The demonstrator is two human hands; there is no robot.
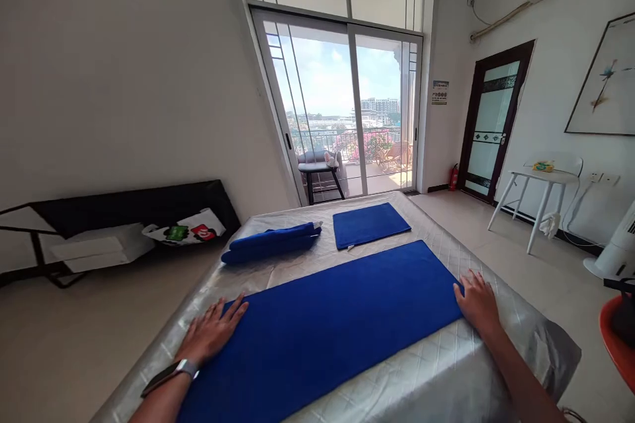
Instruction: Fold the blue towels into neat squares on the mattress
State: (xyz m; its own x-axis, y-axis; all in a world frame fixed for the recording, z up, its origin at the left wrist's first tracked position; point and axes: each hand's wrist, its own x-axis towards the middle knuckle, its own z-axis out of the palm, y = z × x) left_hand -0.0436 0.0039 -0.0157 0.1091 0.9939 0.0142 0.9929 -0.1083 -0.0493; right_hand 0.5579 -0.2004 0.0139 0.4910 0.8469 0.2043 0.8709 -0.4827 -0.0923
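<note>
A long blue towel (327, 324) lies spread flat across the silver quilted cover (397, 370) of a bed. My left hand (211, 327), with a watch at the wrist, rests palm down at the towel's left edge, fingers stretched out. At its right end my right hand (477, 301) lies flat, fingers slightly apart, the thumb by the towel's edge. Neither hand grips anything. Beyond the long towel sits a blue towel folded into a neat rectangle (371, 225). To its left is a loosely folded blue cloth (272, 242) in thick layers.
A black rack (133, 208) with a white box (102, 248) and a printed bag (186, 230) stands along the left wall. Behind the bed are a dark stool (317, 168) and sliding glass doors. On the right are a white chair (546, 177) and an orange seat (615, 337).
</note>
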